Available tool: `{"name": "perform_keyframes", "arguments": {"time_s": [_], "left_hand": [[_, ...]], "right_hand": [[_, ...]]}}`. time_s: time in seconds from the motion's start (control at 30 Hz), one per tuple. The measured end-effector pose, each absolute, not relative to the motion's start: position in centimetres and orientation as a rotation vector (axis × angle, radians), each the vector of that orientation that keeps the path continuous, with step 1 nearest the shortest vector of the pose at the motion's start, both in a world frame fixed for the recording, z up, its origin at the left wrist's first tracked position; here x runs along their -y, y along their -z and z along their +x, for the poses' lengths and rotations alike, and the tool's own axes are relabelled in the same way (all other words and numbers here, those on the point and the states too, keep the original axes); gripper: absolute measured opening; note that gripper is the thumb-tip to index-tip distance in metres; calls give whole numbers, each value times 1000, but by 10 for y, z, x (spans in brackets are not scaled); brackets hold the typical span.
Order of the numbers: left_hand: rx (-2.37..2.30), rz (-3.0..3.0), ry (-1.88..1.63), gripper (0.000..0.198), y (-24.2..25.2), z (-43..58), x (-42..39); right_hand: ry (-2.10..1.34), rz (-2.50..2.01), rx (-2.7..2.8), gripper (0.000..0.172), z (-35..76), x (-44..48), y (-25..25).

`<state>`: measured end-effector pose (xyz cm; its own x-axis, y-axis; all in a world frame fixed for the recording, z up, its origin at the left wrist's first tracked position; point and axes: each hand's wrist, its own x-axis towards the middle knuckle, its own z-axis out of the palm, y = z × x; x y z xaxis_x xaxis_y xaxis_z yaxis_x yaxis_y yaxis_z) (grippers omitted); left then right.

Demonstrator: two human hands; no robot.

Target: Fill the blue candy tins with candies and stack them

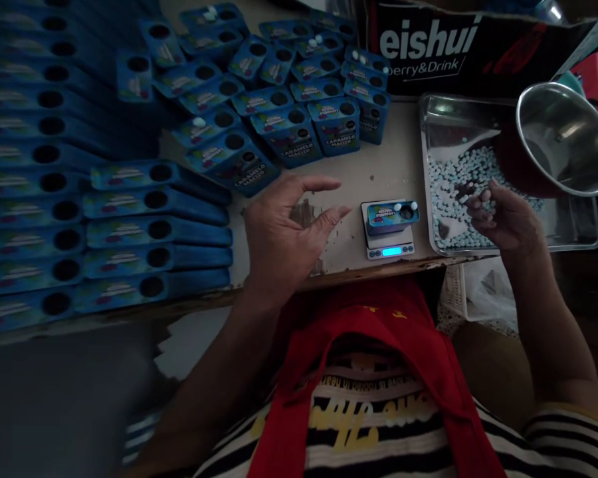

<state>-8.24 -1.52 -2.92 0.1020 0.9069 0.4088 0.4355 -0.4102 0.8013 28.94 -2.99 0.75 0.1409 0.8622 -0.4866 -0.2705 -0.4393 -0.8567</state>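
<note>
My left hand [292, 229] hovers over the worktop, thumb and forefinger apart with nothing between them. To its right a small blue candy box [381, 218] lies on a digital scale [391, 251] with a lit blue display. A couple of pale candies [414, 206] rest by the box's dark round hole. My right hand [508, 216] is over a metal tray [597, 229] of small pale blue and white candies [458, 229], its fingers curled around a few candies [486, 196].
Long rows of blue boxes [154, 229] fill the left side. More filled-looking or holed boxes [289, 136] stand at the back, some with candies on top. A steel bowl [565, 139] sits over the tray's right part. Behind is a black carton [428, 60]; the table edge [379, 269] runs in front.
</note>
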Motion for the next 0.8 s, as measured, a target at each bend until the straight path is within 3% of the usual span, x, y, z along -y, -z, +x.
{"name": "perform_keyframes", "arguments": {"time_s": [0.13,0.27,0.37,0.57,0.8], "left_hand": [[-1253,1969,-1211,20,19,-66,13],[-1228,2006,-1149,11,14,-45,9],[-1191,2080,-1136,16,14,-32,4],[-1260,2126,-1003,25,12,-20,-1],[-1238,2073,-968,17,21,-16,-3]], "right_hand": [[-1504,-1452,682,16,274,28,-2],[-1360,-1410,859,20,252,28,3],[-1277,-1413,1036,24,235,30,2],[-1138,-1471,1379,19,215,38,-9],[-945,-1532,1695,17,215,36,-9]]}}
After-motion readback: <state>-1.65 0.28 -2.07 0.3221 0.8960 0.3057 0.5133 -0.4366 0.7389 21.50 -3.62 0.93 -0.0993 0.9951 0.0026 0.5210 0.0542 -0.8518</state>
